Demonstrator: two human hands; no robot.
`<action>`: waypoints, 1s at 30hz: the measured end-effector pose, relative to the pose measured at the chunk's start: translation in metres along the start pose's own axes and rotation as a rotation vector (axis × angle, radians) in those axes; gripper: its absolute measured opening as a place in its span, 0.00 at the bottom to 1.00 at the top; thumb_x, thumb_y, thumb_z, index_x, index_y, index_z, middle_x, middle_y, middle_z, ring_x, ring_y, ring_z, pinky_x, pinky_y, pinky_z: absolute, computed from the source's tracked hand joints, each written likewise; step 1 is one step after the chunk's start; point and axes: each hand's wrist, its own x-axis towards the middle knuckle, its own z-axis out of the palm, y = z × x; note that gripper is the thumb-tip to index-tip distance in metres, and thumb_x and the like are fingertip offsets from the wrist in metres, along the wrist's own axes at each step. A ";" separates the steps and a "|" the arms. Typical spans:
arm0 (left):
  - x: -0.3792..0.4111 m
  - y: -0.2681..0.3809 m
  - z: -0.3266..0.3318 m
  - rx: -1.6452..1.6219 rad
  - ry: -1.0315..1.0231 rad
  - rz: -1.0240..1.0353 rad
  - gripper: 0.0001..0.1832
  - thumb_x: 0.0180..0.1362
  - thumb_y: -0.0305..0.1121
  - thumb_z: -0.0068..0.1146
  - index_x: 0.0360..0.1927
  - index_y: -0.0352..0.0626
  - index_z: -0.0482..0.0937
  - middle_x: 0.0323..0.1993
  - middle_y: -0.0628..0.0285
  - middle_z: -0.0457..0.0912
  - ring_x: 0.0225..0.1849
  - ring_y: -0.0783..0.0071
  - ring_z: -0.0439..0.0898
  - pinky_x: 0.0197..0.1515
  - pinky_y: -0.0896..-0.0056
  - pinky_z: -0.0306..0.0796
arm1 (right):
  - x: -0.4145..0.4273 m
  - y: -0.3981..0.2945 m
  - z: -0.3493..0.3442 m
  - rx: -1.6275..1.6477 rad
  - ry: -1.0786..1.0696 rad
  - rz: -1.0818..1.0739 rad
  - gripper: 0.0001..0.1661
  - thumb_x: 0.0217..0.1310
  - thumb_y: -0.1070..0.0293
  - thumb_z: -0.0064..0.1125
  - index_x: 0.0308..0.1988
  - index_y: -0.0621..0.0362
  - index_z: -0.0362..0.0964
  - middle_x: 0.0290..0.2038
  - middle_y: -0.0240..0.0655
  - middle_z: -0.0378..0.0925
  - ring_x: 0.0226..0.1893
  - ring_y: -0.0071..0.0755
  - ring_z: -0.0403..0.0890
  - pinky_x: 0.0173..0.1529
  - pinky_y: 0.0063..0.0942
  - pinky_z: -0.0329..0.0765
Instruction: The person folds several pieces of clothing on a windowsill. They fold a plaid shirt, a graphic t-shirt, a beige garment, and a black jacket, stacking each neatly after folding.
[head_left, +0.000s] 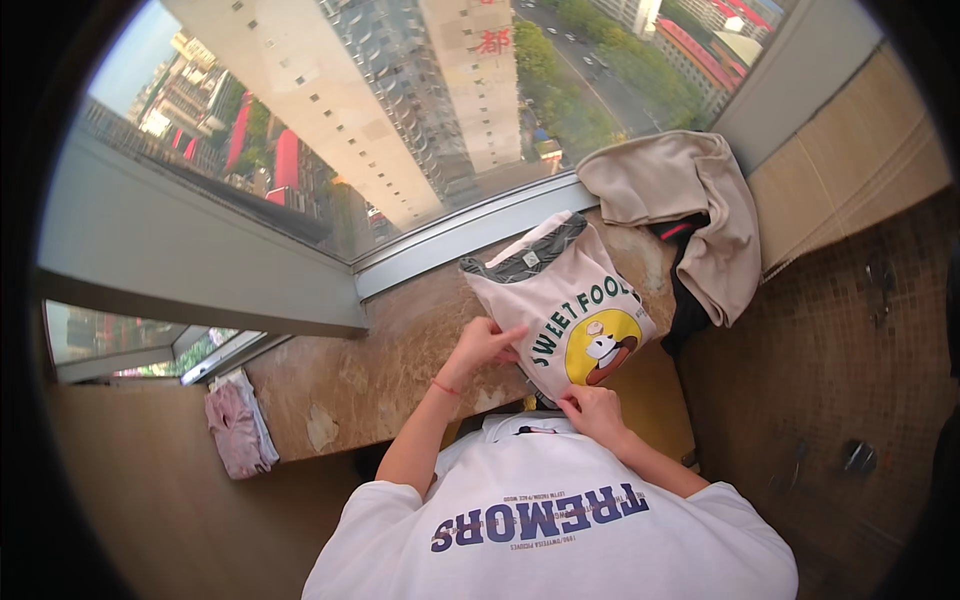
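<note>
On the marble windowsill lies a pale pink printed top (555, 300), folded to a compact shape. It has a dark grey patterned neckline, green lettering and a yellow round print with a cartoon animal. My left hand (487, 346), with a red string on the wrist, grips the top's left edge, thumb over the fabric. At the lower edge near my body, my right hand (592, 411) pinches the hem between thumb and fingers. The fingertips under the cloth are partly hidden.
A beige garment (697, 202) with a black piece under it is heaped on the right of the brown marble sill (390, 360). Folded pink and white clothes (236, 427) overhang the sill's left end. Window glass and its frame (465, 232) rise behind; a tiled floor (795, 390) lies right.
</note>
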 end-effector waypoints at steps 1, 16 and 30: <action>-0.002 -0.006 0.005 0.010 -0.066 0.012 0.24 0.58 0.45 0.69 0.40 0.28 0.83 0.33 0.57 0.86 0.29 0.73 0.86 0.30 0.76 0.80 | -0.006 0.004 0.003 0.010 0.054 0.016 0.12 0.54 0.61 0.69 0.29 0.56 0.77 0.24 0.39 0.81 0.26 0.44 0.83 0.32 0.38 0.77; -0.042 0.000 0.057 -0.743 -0.459 -0.062 0.25 0.67 0.35 0.57 0.65 0.38 0.67 0.60 0.55 0.76 0.58 0.62 0.79 0.58 0.56 0.75 | -0.016 -0.003 0.034 -0.060 0.531 -0.017 0.12 0.46 0.68 0.69 0.29 0.55 0.71 0.30 0.34 0.72 0.30 0.44 0.79 0.32 0.38 0.76; 0.008 -0.015 0.023 -1.031 -0.233 -0.066 0.25 0.65 0.40 0.57 0.63 0.45 0.70 0.58 0.61 0.79 0.57 0.66 0.80 0.57 0.59 0.76 | -0.018 0.012 0.032 -0.185 0.227 -0.194 0.09 0.47 0.76 0.60 0.32 0.56 0.71 0.31 0.38 0.73 0.34 0.44 0.79 0.36 0.39 0.78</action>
